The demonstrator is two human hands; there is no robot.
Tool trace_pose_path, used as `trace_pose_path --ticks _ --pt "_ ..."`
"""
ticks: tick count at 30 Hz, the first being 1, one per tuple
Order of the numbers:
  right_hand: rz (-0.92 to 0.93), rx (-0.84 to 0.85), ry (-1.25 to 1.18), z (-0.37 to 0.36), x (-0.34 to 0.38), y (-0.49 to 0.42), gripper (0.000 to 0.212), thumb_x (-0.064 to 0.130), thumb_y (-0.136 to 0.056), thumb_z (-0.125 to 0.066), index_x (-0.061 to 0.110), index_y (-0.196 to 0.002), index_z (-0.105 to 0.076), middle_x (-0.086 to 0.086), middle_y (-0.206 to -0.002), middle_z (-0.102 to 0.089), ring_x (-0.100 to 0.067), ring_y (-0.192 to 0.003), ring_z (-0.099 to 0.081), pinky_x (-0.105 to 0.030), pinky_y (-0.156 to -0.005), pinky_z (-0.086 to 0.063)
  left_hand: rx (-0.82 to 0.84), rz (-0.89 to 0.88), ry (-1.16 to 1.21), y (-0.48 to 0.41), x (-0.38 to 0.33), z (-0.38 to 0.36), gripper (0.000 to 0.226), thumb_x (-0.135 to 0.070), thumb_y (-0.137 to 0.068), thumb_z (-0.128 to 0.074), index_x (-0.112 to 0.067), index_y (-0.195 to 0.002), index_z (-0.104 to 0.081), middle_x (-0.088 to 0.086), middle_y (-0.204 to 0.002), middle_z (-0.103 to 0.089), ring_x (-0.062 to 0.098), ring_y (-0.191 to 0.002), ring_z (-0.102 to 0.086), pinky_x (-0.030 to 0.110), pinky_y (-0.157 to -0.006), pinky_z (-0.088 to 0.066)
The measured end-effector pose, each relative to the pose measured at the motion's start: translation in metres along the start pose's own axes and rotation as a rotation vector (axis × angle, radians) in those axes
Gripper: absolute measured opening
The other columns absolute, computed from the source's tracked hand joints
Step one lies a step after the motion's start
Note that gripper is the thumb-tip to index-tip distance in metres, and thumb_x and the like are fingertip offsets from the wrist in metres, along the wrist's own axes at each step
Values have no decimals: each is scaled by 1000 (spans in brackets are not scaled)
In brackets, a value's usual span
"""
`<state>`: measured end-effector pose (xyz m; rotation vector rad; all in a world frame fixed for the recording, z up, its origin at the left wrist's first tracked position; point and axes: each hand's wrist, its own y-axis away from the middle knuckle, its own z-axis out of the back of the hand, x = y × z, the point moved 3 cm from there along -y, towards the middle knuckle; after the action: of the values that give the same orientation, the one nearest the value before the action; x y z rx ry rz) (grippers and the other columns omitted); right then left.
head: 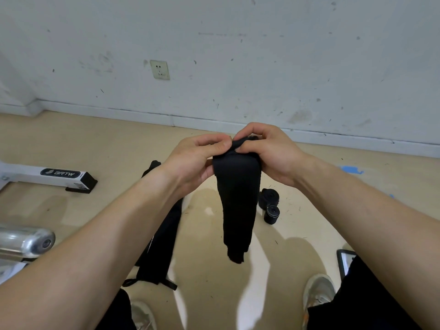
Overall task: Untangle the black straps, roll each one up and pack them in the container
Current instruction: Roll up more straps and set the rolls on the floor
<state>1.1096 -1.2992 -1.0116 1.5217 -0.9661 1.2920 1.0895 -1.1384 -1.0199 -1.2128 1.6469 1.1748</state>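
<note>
my left hand (192,158) and right hand (269,153) meet in front of me, both pinching the top end of the black strap (238,198), thumbs and fingertips curled over its bunched edge. it hangs straight down from them above the floor (95,139), wide, matte, folded lengthwise, narrowing toward its lower end.

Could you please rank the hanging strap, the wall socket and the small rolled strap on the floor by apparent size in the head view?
1. The hanging strap: clearly largest, though nearest the camera.
2. The wall socket and the small rolled strap: look about alike, so unranked.
</note>
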Motion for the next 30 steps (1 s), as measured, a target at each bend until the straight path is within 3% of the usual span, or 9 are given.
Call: trace_pose_path --ticks 4,8,12,14,17,19,24,27,30 --pt "-35 24 -22 -1 -2 -1 20 -6 -91 -57 9 -87 -69 -8 -86 -68 -22 -84 -62 -32 -77 -49 -43 -15 -54 -3 2 3 14 6 -88 -71 -6 -94 -74 4 -84 -78 16 -78 -75 23 -70 -59" --pt "-46 13 -61 0 -7 -2 7 2 -95 -65 8 -93 -70 -13 -94 -69 -24 -88 -67 -37 -86 -54 -68 -73 -163 -3 2 2 16 5 -85 -75 -10 -91 -76 2 -86 -78 18 -84 -76 25 -72 -59" --pt "-134 18 -67 5 -11 -4 27 1 -93 -67 -1 -120 -65 -18 -107 -70 -25 -93 -71 -32 -86 -60 -125 -174 -333 -3 1 4 21 0 -83 -81 -21 -79 -79 -4 -88 -77 23 -95 -75 34 -83 -62" --pt "-114 35 -30 6 -10 -5 23 -1 -94 -65 -3 -117 -67 -20 -108 -71 -26 -96 -71 -33 -89 -60 -139 -194 -385 -4 3 5 23 -3 -82 -82 -25 -80 -79 -3 -94 -76 26 -102 -73 38 -88 -61" --pt "-73 -3 10 6 -10 -4 16 -4 -93 -66 3 -106 -72 -18 -99 -71 -27 -90 -70 -35 -86 -59 -127 -128 -339 -6 7 10 29 -6 -85 -81 -19 -110 -72 6 -109 -73 24 -101 -73 32 -83 -61" --pt "-64 -41 49 6 -12 -4 16 -4 -91 -69 6 -102 -73 -16 -95 -71 -27 -88 -70 -34 -83 -59 -62 -46 -274 -7 9 12 31 -11 -91 -76 -8 -120 -69 10 -107 -74 21 -96 -75 27 -80 -60" --pt "-26 -104 118 6 -15 -6 18 -3 -88 -72 12 -97 -73 -14 -94 -70 -26 -87 -69 -35 -83 -58 -51 -58 -373 -8 13 11 25 -26 -99 -67 -6 -114 -70 3 -89 -74 12 -77 -74 19 -65 -56" --pt "9 -108 119 6 -11 -6 20 -5 -87 -72 14 -94 -72 -10 -88 -69 -23 -82 -68 -33 -81 -57 -91 -84 -335 -12 17 10 25 -24 -98 -69 -9 -118 -67 6 -93 -73 20 -86 -73 26 -68 -55" --pt "30 -109 122 4 -12 -6 22 -6 -87 -71 15 -93 -70 -12 -89 -67 -25 -80 -65 -37 -77 -57 -115 -109 -327 -12 17 8 20 -18 -97 -71 -17 -116 -65 0 -78 -71 17 -73 -70 25 -62 -52"
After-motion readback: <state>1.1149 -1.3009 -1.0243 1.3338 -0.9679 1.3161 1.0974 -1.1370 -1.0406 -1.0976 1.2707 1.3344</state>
